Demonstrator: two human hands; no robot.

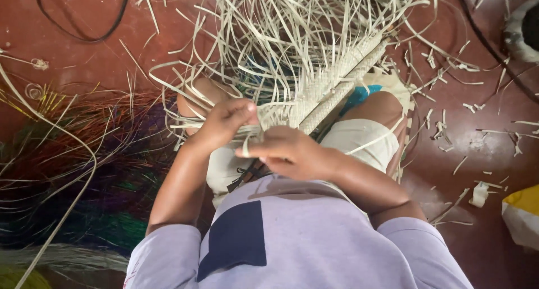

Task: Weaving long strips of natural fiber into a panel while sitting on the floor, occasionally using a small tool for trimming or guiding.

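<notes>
We are sitting on the red floor [494, 154] and working pale strips into a plaited band [337, 84] that is lying across our lap and angling up to the right. Our left hand [227, 120] is closing its grip on the band's near end, pinching a few strips. Our right hand [289, 151] is curling around a single strip, its grip mostly closed. A fair length looks woven already; a great tangle of loose strips [292, 25] is fanning out beyond, so we judge much remains. Dyed strips [84, 154] are lying at our left.
</notes>
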